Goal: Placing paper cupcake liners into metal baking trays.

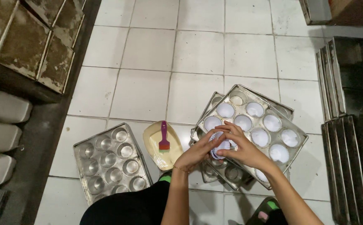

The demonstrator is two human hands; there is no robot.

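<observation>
Here, left hand [198,151] & right hand [243,146] pinch paper-cup stack [222,146] betw. them, over muffin tray [297,130].

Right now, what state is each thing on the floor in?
Top muffin tray: most cups lined with white paper, on a stack.
Left muffin tray: cups bare.
Paper liners: bunched, held by left hand and right hand.
Brush: lying in cream dish.

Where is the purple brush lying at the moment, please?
In the head view, the purple brush lies in the cream dish on the floor, left of the hands.
</observation>
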